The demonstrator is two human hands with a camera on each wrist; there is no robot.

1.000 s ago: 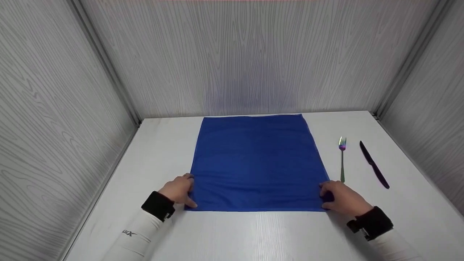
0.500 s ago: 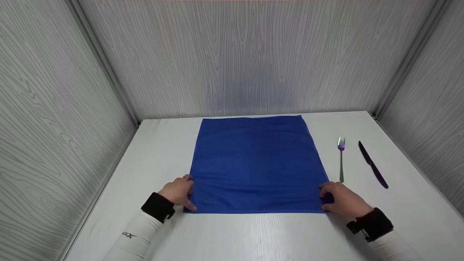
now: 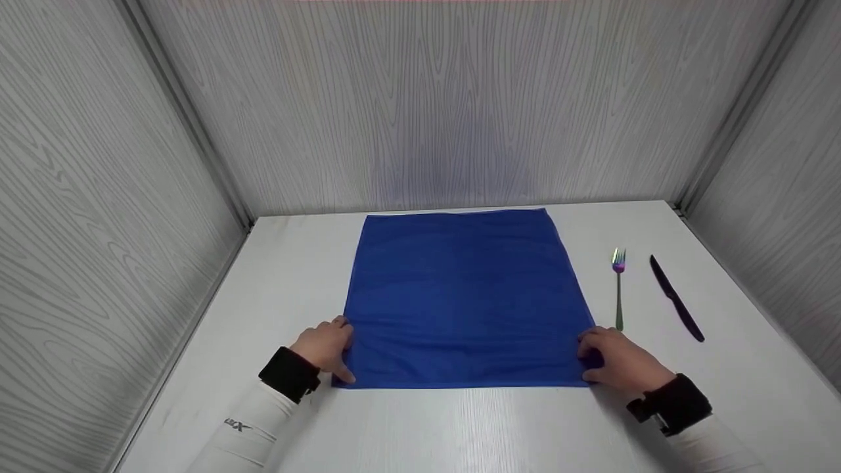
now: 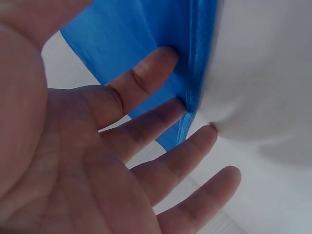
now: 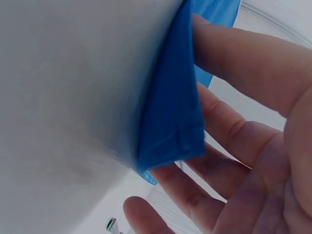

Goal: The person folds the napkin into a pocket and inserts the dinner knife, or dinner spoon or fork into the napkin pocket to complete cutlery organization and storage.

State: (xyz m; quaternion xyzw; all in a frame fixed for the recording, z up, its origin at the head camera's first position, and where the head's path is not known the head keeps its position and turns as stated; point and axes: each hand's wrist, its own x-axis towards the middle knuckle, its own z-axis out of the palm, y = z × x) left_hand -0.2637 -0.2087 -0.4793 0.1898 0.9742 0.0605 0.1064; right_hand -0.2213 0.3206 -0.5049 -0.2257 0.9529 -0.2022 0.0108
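A blue cloth [image 3: 460, 282] lies spread flat over the middle of the white table, with slight wrinkles across its near part. My left hand [image 3: 326, 345] is at its near left corner, thumb on top of the fabric; the left wrist view shows the loosely spread fingers [image 4: 151, 73] touching the hemmed edge. At the near right corner, my right hand [image 3: 621, 358] holds the cloth between thumb and fingers. In the right wrist view, that corner [image 5: 170, 112] is lifted off the table and partly hides the fingertips.
A rainbow-coloured fork [image 3: 619, 282] lies just right of the cloth, close beyond my right hand. Farther right is a dark knife [image 3: 677, 299], lying slanted. Grey wood-grain panels [image 3: 460, 98] stand at the back and both sides of the table [image 3: 282, 263].
The cloth's near edge has shifted slightly toward me. Both hands stay at the corners almost in place; fork and knife lie as before.
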